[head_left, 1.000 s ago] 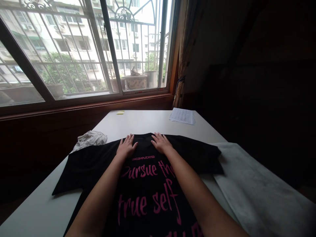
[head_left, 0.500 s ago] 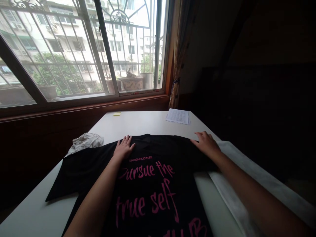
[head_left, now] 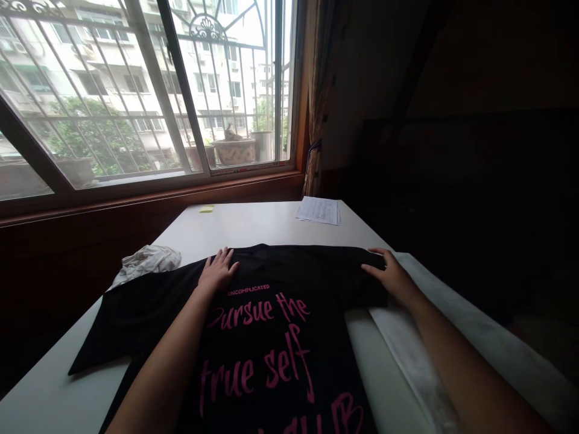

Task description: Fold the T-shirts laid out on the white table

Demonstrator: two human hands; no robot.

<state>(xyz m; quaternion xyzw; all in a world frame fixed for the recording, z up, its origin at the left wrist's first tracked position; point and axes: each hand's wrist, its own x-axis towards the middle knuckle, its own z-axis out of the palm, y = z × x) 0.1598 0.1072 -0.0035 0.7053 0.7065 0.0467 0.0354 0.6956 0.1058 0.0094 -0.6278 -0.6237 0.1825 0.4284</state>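
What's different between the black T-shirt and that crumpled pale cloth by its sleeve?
The black T-shirt is dark with pink lettering, while the crumpled cloth is whitish, with no lettering showing.
The T-shirt is spread out mostly flat; the crumpled cloth is bunched in a heap.
The T-shirt covers much of the near table, whereas the crumpled cloth takes up only a small patch.
Both lie on the white table.

My left hand [head_left: 216,276] and right hand [head_left: 396,279] are bare, with tapering fingers [head_left: 222,257], and my bare forearms [head_left: 165,355] broaden toward the near side.
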